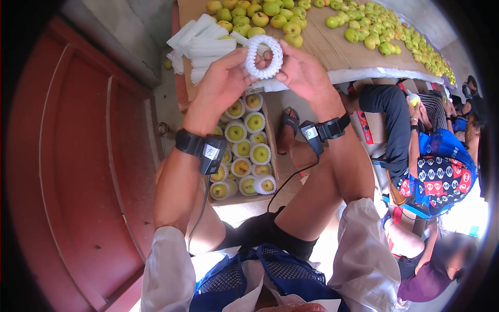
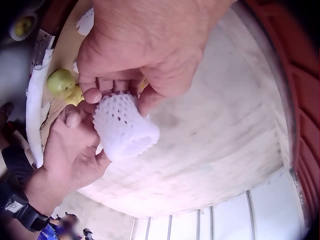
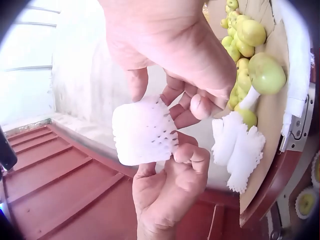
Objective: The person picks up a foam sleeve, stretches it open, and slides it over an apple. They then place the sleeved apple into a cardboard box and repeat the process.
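L hand [image 1: 227, 78] & R hand [image 1: 306, 75] are both raised at the near edge of the table [image 1: 340, 52], holding one white foam sleeve [image 2: 120, 122] btwn them. L hand pinches it btwn thumb & fingers; R hand pinches it the same way from the opp. side. Sleeve is held up, round opening facing the head cam., fingertips showing thru it. From the wrist cams. it's a short, wide tube w/ small holes toward one end.

Table has a brown cardboard top & a white strip along the edge. Pile of flat sleeves [image 1: 208, 44] lies at its L end, just beside L hand. Loose green-yellow apples [image 1: 271, 8] lie just past the hands; a bigger spread of apples [image 1: 352, 35] runs off to the R.

Below the hands, nr the person's L leg, a box [image 1: 274, 156] holds wrapped apples [image 1: 242, 149], ea. in a white foam net. Each wrist has a black strap w/ a small unit, e.g. L unit [image 1: 210, 151], w/ a cord hanging down. Red door [image 1: 78, 156] on the L; other people, incl. one in a purple top [image 1: 423, 278], are over on the R.
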The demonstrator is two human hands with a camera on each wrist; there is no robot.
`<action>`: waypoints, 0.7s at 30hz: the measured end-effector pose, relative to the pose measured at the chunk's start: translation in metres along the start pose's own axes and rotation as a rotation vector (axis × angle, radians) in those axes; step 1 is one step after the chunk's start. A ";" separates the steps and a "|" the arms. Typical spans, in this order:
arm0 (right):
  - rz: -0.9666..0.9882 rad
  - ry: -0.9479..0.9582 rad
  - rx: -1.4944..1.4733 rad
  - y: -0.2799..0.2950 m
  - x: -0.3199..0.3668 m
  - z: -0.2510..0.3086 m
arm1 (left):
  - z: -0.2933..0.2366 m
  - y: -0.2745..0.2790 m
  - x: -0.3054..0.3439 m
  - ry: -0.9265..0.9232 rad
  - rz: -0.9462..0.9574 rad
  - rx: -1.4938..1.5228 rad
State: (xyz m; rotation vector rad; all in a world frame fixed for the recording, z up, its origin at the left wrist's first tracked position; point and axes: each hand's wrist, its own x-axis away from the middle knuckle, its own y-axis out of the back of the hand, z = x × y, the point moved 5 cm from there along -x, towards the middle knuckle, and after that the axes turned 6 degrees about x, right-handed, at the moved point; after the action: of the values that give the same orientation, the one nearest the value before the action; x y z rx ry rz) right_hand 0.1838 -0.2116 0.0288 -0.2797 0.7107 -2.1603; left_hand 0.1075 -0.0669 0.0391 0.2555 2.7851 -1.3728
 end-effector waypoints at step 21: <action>-0.266 -0.006 0.126 0.053 0.011 -0.003 | 0.044 0.037 -0.036 0.067 -0.270 -0.238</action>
State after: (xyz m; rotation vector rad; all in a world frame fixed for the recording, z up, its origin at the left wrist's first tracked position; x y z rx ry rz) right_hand 0.2099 -0.2450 -0.0046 -0.3297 0.5562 -2.4442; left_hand 0.1466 -0.0843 -0.0131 -0.0863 3.0934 -1.0719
